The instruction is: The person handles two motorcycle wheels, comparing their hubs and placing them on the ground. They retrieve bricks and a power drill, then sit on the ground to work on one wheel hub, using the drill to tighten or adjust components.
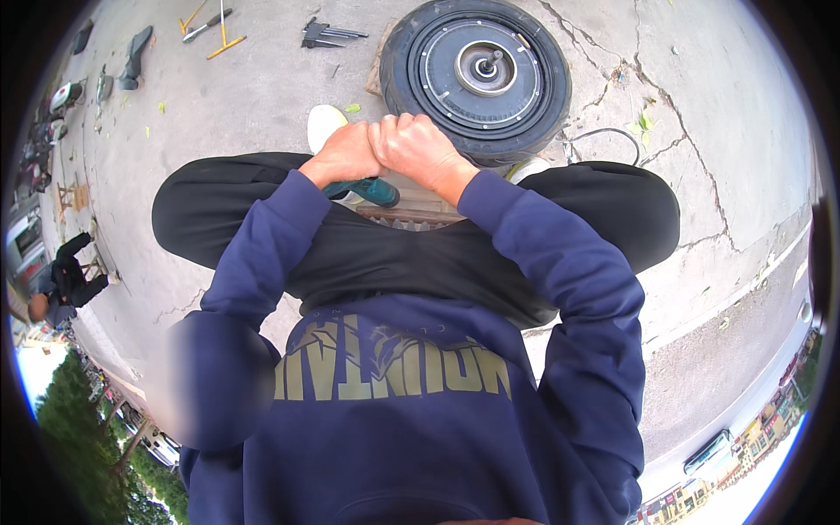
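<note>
Both my hands meet in front of my knees, just short of a wheel. My left hand (346, 154) is closed around a teal power tool (374, 190), whose rounded dark-edged end shows below the wrist. Against its fingers presses my right hand (415, 147), curled into a fist; whatever lies inside it is hidden. The hub-motor wheel (446, 83), with a black tyre and a dark metal cover ringed by bolts, lies flat beyond my hands. From its centre hub an axle (486, 66) stands up.
A hex key set (328, 35), yellow-handled T-wrenches (226, 42) and a screwdriver (203, 29) lie on the cracked concrete (280, 96). A black cable (612, 133) curves beside the wheel. Another person (70, 276) sits far left. My shoe (325, 125) is near my left hand.
</note>
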A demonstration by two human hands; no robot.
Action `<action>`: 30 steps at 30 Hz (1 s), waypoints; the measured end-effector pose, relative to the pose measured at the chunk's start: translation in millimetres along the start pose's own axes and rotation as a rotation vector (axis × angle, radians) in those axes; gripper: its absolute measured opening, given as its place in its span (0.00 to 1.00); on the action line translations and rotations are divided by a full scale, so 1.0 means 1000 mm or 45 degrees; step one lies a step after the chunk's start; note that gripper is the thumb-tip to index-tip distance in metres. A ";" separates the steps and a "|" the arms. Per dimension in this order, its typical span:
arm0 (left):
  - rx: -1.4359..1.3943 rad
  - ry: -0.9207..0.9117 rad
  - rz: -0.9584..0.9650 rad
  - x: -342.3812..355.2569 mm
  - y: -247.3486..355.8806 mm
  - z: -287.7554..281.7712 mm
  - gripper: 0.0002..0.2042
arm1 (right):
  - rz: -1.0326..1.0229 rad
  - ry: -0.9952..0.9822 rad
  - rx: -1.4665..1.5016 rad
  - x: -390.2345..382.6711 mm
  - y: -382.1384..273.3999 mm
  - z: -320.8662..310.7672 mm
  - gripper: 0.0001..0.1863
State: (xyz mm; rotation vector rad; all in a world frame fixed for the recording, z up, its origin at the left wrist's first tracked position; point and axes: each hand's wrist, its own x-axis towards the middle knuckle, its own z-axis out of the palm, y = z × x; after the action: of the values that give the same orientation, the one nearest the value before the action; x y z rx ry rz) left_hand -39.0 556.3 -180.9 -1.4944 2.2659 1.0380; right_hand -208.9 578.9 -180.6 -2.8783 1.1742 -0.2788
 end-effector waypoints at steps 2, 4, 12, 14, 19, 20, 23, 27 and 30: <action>0.113 0.060 -0.009 -0.013 0.019 -0.002 0.12 | 0.083 -0.383 0.180 -0.002 0.000 -0.020 0.08; 0.325 0.151 0.010 -0.036 0.045 0.000 0.11 | 0.129 -0.870 0.511 0.003 0.018 -0.043 0.18; 0.540 0.345 0.339 -0.017 0.034 0.024 0.07 | 0.512 -1.183 1.045 -0.013 0.022 -0.006 0.12; 0.346 0.156 0.155 -0.008 0.032 0.006 0.06 | 0.365 -0.456 0.347 -0.023 0.000 0.011 0.12; 0.331 0.393 0.263 -0.015 0.036 0.016 0.06 | 0.281 -0.761 0.394 -0.023 0.024 -0.028 0.21; 0.404 0.478 0.360 -0.015 0.036 0.021 0.06 | 0.509 -1.206 0.934 -0.020 0.046 -0.024 0.24; 0.623 0.603 0.548 -0.021 0.042 0.031 0.06 | 0.844 -1.712 2.026 -0.038 0.056 0.008 0.25; 0.647 0.624 0.524 -0.028 0.038 0.031 0.06 | 1.032 -1.484 2.408 -0.030 0.050 -0.011 0.17; 0.735 0.587 0.556 -0.022 0.039 0.033 0.07 | 0.828 -1.763 2.592 -0.034 0.049 0.024 0.12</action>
State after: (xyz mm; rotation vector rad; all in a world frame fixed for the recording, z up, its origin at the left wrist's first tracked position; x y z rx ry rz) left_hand -68.9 602.9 -175.6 -1.0893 2.9431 0.0523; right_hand -262.1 566.1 -213.7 -0.4455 0.5370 0.3450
